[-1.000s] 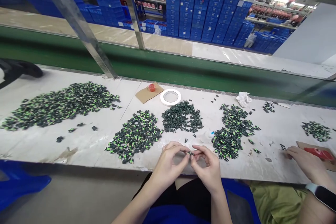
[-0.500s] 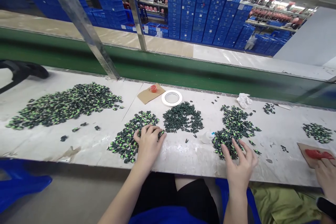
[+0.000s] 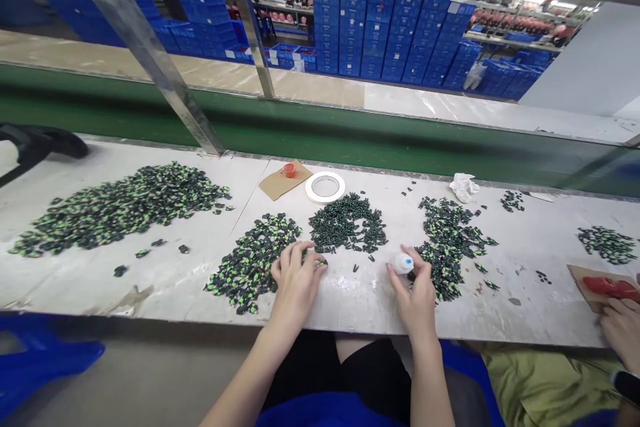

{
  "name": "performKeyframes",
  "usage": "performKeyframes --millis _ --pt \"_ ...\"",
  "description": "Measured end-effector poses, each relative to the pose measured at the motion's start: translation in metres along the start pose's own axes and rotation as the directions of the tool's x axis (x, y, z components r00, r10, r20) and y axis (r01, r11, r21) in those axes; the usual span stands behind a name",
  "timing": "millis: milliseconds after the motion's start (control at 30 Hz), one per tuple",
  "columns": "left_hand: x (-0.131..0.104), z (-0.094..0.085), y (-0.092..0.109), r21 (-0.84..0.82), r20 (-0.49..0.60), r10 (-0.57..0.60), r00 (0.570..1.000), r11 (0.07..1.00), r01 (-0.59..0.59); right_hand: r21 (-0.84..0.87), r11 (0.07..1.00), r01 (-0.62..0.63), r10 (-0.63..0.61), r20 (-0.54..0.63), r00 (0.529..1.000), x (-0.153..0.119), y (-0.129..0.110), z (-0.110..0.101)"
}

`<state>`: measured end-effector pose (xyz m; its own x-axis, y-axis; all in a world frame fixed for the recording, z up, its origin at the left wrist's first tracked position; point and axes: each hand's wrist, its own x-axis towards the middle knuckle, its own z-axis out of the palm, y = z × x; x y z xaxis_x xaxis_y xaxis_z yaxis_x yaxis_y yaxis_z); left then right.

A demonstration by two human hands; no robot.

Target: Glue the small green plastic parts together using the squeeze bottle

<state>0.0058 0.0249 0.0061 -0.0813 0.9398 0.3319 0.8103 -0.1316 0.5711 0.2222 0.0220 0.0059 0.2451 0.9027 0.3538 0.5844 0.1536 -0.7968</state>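
My left hand (image 3: pixel 299 280) is at the right edge of a pile of small black-and-green parts (image 3: pixel 250 260). Its fingers are curled together, and a bit of one black-and-green part (image 3: pixel 321 263) shows at the fingertips. My right hand (image 3: pixel 419 290) has its thumb and fingers around a small white bottle (image 3: pixel 401 263) with a blue tip, which points up toward me. Just beyond that hand lies another pile of black-and-green parts (image 3: pixel 450 247). Between my hands, farther back, is a heap of small dark green pieces (image 3: pixel 335 223).
At the back are a white tape roll (image 3: pixel 341 185), a red cup (image 3: pixel 289 171) on cardboard (image 3: pixel 273 185) and crumpled tissue (image 3: pixel 464 187). A large pile of parts (image 3: pixel 135 203) spreads at left. At far right a co-worker's hand (image 3: pixel 623 327) touches a red object (image 3: pixel 610 287).
My right hand has moved left from the right-hand pile to the white bottle and closed around it. My left hand has shifted slightly right, away from its pile.
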Motion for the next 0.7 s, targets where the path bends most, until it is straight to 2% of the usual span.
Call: performKeyframes --millis 67,133,300,400,533,700 --pt "-0.006 0.003 0.008 -0.046 0.057 0.026 0.998 0.999 -0.024 0.139 0.982 -0.127 0.118 0.073 0.99 -0.007 -0.007 -0.003" --pt "-0.012 0.008 0.013 -0.085 0.121 0.058 0.991 0.995 -0.047 0.236 0.951 -0.198 0.182 0.09 0.979 -0.013 -0.011 -0.006" --pt "-0.016 0.014 0.011 -0.193 0.231 0.07 0.97 0.981 -0.025 0.409 0.893 -0.187 0.188 0.038 0.981 -0.02 -0.006 -0.007" --pt "-0.015 0.013 0.006 -0.264 0.267 0.032 0.963 0.964 0.041 0.497 0.831 -0.249 0.27 0.031 0.962 -0.021 -0.002 -0.002" --pt "-0.014 0.012 0.007 -0.279 0.284 -0.066 0.956 0.949 0.149 0.453 0.829 -0.327 0.374 -0.015 0.927 -0.022 -0.011 0.009" --pt "-0.015 0.011 0.009 -0.274 0.283 -0.114 0.952 0.942 0.194 0.34 0.88 -0.332 0.336 0.049 0.941 -0.018 -0.026 0.015"
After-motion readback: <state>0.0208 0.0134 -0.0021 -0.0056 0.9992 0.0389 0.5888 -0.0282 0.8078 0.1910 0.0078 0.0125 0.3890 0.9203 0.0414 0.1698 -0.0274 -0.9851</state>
